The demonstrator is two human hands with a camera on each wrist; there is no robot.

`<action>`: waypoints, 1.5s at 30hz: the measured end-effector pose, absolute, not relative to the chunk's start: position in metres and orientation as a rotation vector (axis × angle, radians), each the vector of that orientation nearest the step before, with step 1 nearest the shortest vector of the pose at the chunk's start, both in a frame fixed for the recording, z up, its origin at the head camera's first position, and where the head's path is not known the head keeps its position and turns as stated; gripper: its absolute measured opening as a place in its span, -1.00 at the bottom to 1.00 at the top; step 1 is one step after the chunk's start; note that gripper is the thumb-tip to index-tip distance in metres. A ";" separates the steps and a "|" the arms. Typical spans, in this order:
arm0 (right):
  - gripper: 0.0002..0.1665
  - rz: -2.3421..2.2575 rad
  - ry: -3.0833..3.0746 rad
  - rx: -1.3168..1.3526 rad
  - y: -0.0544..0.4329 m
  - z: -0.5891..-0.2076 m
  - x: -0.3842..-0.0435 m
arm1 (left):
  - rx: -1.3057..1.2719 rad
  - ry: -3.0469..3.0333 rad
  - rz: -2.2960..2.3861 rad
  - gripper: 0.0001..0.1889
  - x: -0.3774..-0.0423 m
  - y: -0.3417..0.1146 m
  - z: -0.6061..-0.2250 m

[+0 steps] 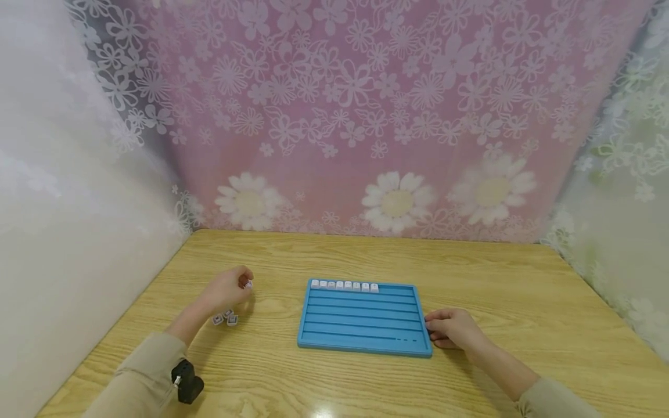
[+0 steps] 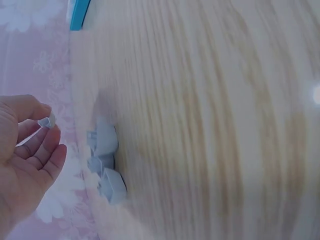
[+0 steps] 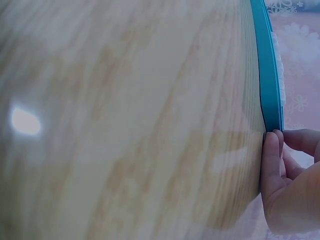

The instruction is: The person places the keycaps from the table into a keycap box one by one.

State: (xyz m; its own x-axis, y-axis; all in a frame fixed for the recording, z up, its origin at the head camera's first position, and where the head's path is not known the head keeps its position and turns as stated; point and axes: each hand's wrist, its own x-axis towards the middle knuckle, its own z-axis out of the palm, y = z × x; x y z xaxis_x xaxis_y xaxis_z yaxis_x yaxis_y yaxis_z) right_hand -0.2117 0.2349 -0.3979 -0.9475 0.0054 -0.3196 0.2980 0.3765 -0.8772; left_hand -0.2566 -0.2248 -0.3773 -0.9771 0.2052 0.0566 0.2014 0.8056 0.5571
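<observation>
My left hand (image 1: 228,289) pinches a small white keycap (image 2: 47,121) between thumb and fingertips, held above the table. Below that hand, a few loose keycaps (image 1: 232,320) lie together with their hollow undersides showing. A blue ridged tray (image 1: 360,318) lies flat in the middle, and several white keycaps (image 1: 348,285) stand side by side along its top row, from the left corner. My right hand (image 1: 455,329) holds the tray's right edge with its fingertips; in the right wrist view thumb and finger meet at the tray's corner.
The wooden table (image 1: 334,383) carries the tray and keycaps. Flowered cloth (image 1: 360,116) hangs behind its far edge, with pale cloth at both sides. A black device (image 1: 186,381) is strapped to the left sleeve.
</observation>
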 end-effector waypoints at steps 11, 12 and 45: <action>-0.70 -1.600 2.365 0.247 0.236 -0.398 -0.211 | 0.509 2.900 1.010 -0.72 -0.258 -0.202 -0.373; -0.70 -1.604 2.362 0.246 0.237 -0.398 -0.211 | 0.488 2.887 1.029 -0.72 -0.258 -0.200 -0.373; -0.70 -1.609 2.361 0.261 0.236 -0.398 -0.211 | 0.500 2.686 1.350 -0.78 -0.257 -0.170 -0.370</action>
State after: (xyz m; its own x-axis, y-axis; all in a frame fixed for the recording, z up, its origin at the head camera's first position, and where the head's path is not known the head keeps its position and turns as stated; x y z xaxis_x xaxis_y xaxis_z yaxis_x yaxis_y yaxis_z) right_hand -0.2114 0.2358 -0.3981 -0.9468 -0.0039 -0.3218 0.2981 0.3660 -0.8816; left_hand -0.2574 -0.1697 -0.3705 -0.9419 0.3302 0.0619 0.2466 0.5546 0.7947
